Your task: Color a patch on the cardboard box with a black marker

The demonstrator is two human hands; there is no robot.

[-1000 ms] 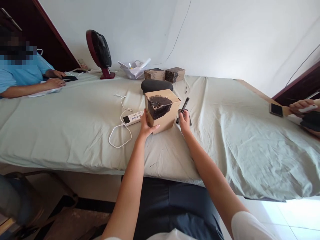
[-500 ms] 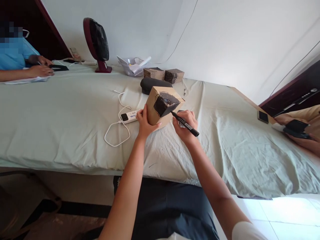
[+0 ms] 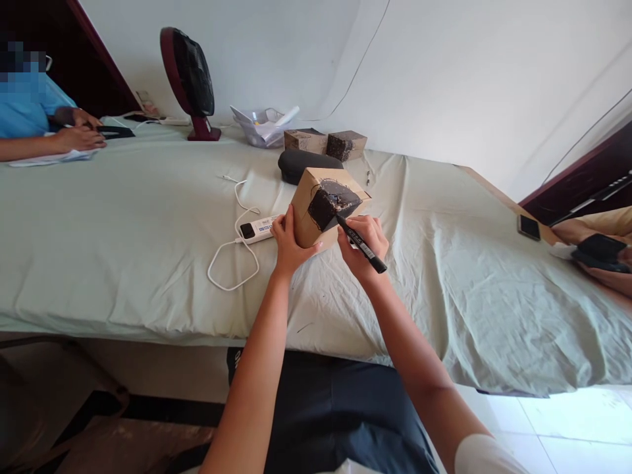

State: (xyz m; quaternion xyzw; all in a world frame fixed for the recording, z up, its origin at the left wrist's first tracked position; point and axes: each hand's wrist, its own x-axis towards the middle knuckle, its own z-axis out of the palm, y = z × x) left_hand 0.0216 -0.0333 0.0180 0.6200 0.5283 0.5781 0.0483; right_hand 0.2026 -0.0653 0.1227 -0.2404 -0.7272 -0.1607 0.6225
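Note:
My left hand [image 3: 291,247] grips the left and near side of a brown cardboard box [image 3: 305,205], which is tilted with one corner toward me. That corner is coloured black across the adjoining faces, with a rough, worn spot at its tip. Between the fingers of my right hand [image 3: 364,245] is a black marker [image 3: 363,245], its tip touching or very close to the blackened patch. Something small and pale shows partly under the right fingers; I cannot make it out.
Behind the box lie a black case [image 3: 303,164] and two cardboard boxes [image 3: 346,145] with dark markings. A power strip [image 3: 259,228] with a white cable [image 3: 232,288] is on the left. Farther back stand a fan [image 3: 190,79] and a plastic basket [image 3: 261,131]. Other people sit at both sides.
The marker's tip has shifted a little left and up across the black patch, moving with my right hand. The left hand keeps its hold on the box; the view has shifted slightly.

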